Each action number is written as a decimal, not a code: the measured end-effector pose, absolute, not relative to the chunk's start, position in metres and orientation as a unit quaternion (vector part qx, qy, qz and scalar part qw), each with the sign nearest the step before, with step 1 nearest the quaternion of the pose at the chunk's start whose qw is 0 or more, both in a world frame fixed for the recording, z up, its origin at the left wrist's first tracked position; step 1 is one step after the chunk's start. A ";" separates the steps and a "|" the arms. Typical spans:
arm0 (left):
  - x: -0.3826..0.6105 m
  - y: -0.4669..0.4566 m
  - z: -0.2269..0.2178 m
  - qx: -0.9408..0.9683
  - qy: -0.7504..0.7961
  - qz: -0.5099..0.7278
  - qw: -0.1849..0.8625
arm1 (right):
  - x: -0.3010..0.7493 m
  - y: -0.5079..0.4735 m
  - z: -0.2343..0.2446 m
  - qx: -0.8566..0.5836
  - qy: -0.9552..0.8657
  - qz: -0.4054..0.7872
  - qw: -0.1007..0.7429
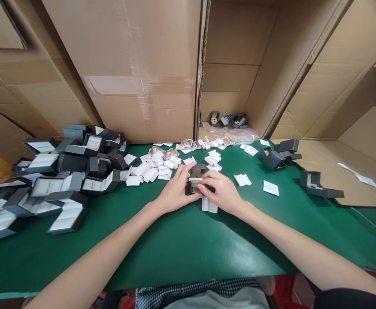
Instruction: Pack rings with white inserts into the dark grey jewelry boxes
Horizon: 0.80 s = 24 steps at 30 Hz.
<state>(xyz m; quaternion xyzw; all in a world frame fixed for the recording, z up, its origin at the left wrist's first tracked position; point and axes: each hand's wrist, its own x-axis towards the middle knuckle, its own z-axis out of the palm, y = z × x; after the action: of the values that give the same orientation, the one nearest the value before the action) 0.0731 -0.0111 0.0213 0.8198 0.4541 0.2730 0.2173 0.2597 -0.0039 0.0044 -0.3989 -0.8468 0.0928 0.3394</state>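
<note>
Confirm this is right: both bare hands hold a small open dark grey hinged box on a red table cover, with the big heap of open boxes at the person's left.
Not quite: the table cover is green, not red, as the head view shows. Otherwise it stands: the left hand and right hand hold the small open dark grey hinged box, with the heap of open boxes at left.

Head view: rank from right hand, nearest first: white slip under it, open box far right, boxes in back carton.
1. White slip, at the right hand, partly beneath it.
2. Open box, far right on the table.
3. Boxes in back carton, behind the table.
</note>
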 end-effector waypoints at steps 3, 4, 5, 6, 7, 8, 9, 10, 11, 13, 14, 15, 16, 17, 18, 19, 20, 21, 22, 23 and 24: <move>0.073 -0.011 0.021 0.818 0.452 0.280 0.221 | 0.258 -0.008 0.009 -0.411 -0.853 0.056 0.318; 0.073 -0.011 0.021 0.817 0.452 0.280 0.222 | 0.258 -0.009 0.010 -0.417 -0.853 0.044 0.311; 0.073 -0.011 0.020 0.817 0.452 0.281 0.224 | 0.258 -0.010 0.012 -0.424 -0.853 0.034 0.304; 0.073 -0.011 0.020 0.816 0.451 0.281 0.225 | 0.258 -0.011 0.013 -0.432 -0.851 0.027 0.296; 0.073 -0.011 0.020 0.816 0.450 0.282 0.226 | 0.258 -0.011 0.014 -0.439 -0.851 0.023 0.288; 0.073 -0.011 0.020 0.816 0.449 0.283 0.228 | 0.258 -0.011 0.014 -0.445 -0.850 0.022 0.280; 0.073 -0.010 0.020 0.816 0.448 0.284 0.229 | 0.258 -0.011 0.015 -0.449 -0.851 0.027 0.269; 0.073 -0.010 0.020 0.816 0.447 0.285 0.230 | 0.258 -0.011 0.015 -0.452 -0.853 0.037 0.259; 0.073 -0.011 0.020 0.816 0.447 0.285 0.232 | 0.259 -0.010 0.015 -0.454 -0.854 0.051 0.249; 0.073 -0.011 0.020 0.814 0.448 0.286 0.234 | 0.260 -0.008 0.014 -0.455 -0.855 0.087 0.234; 0.073 -0.012 0.021 0.812 0.449 0.287 0.237 | 0.260 -0.007 0.014 -0.455 -0.854 0.105 0.229; 0.073 -0.012 0.021 0.810 0.449 0.289 0.243 | 0.261 -0.006 0.013 -0.454 -0.853 0.120 0.226; 0.073 -0.012 0.021 0.805 0.450 0.294 0.250 | 0.261 -0.005 0.013 -0.453 -0.853 0.132 0.224; 0.072 -0.011 0.021 0.798 0.453 0.301 0.260 | 0.261 -0.005 0.013 -0.451 -0.853 0.140 0.222; 0.072 -0.011 0.021 0.789 0.457 0.309 0.269 | 0.261 -0.004 0.013 -0.448 -0.855 0.145 0.219; 0.071 -0.009 0.020 0.779 0.464 0.318 0.276 | 0.262 -0.004 0.013 -0.443 -0.858 0.148 0.214; 0.071 -0.008 0.020 0.769 0.472 0.329 0.278 | 0.262 -0.004 0.013 -0.436 -0.863 0.148 0.207; 0.070 -0.006 0.019 0.760 0.482 0.338 0.276 | 0.262 -0.004 0.014 -0.427 -0.870 0.145 0.198; 0.069 -0.004 0.018 0.752 0.492 0.345 0.269 | 0.262 -0.004 0.014 -0.417 -0.878 0.141 0.189; 0.069 -0.002 0.018 0.748 0.502 0.349 0.260 | 0.262 -0.004 0.014 -0.409 -0.884 0.135 0.181; 0.068 0.000 0.017 0.744 0.510 0.351 0.250 | 0.262 -0.004 0.014 -0.403 -0.889 0.129 0.175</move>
<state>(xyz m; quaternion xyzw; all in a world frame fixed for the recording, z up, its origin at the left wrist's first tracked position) 0.0680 0.0002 0.0167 0.7441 0.5103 0.3510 0.2504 0.2618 -0.0044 0.0135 -0.4034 -0.8887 0.1287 0.1755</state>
